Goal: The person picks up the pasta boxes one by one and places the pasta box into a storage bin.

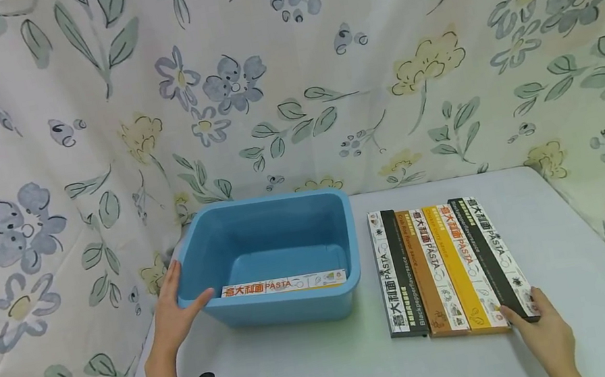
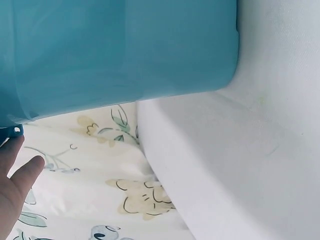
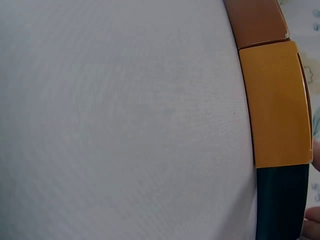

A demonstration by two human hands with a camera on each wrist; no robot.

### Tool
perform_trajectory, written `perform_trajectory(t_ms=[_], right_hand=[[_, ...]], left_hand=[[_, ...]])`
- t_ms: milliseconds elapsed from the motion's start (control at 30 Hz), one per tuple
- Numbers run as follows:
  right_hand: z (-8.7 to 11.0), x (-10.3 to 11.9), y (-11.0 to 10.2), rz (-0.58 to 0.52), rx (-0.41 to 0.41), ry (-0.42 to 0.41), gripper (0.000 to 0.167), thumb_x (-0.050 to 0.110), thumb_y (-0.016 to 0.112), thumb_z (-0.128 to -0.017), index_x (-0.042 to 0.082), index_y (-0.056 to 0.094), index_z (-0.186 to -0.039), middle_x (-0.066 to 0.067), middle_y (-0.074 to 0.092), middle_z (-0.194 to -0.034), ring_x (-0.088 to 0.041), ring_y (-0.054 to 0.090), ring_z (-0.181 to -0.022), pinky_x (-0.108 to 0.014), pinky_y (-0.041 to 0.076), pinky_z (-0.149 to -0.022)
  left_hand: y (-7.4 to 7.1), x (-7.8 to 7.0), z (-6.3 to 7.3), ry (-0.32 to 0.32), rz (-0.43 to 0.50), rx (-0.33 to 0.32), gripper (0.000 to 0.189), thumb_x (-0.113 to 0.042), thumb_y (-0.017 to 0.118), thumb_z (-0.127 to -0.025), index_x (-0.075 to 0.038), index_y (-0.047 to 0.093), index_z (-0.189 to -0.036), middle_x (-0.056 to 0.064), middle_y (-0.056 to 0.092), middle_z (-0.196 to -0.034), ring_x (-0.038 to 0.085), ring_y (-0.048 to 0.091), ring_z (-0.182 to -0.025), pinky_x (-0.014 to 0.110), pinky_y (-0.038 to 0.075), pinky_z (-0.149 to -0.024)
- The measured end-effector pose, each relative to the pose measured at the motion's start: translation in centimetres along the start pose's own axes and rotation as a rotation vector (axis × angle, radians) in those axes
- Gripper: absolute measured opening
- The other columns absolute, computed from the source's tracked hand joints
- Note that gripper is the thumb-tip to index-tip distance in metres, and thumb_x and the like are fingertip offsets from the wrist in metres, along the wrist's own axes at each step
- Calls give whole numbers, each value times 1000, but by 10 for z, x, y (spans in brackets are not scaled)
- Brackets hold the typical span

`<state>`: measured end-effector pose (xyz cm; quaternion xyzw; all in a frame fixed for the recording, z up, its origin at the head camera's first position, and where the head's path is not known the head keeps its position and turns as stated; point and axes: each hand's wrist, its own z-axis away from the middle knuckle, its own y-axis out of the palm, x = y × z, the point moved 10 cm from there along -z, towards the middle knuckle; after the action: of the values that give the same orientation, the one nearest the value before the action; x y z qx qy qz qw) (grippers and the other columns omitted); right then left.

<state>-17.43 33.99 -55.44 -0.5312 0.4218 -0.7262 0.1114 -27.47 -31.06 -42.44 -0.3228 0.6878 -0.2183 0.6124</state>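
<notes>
My left hand (image 1: pixel 173 318) is at the near left corner of a light blue plastic bin (image 1: pixel 281 312), fingers extended along its outer side and thumb over the front rim. Inside the bin, a pasta box (image 1: pixel 284 285) with orange lettering lies along the front wall. My right hand (image 1: pixel 545 334) pinches the near end of the rightmost black pasta box (image 1: pixel 494 256) between thumb and fingers. That box slants beside a yellow pasta box (image 1: pixel 463 268). In the right wrist view, fingertips (image 3: pixel 312 222) show at the dark box's edge.
Left of the yellow box lie a brown pasta box (image 1: pixel 431 274) and another black pasta box (image 1: pixel 397 272), side by side on the white table (image 1: pixel 309 374). A floral curtain (image 1: pixel 285 84) hangs behind the table and along its sides.
</notes>
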Motion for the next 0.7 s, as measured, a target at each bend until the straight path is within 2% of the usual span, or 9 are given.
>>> perform_trajectory(t_ms=[333, 700], right_hand=[[-5, -7, 2, 49, 58, 11, 77, 35, 58, -98, -15, 22, -144, -37, 23, -145, -55, 26, -133, -61, 23, -109], [-17, -6, -5, 73, 117, -24, 73, 27, 58, -98, -18, 21, -142, -39, 21, -144, -57, 24, -132, -62, 21, -109]], left_hand=[[0, -1, 0, -5, -12, -6, 97, -40, 72, -84, -9, 14, -157, 15, 10, -162, 48, 13, -143, 73, 22, -102], [-1, -1, 1, -7, -16, -11, 97, -40, 72, -84, -8, 15, -156, 16, 10, -162, 48, 13, -143, 73, 22, -102]])
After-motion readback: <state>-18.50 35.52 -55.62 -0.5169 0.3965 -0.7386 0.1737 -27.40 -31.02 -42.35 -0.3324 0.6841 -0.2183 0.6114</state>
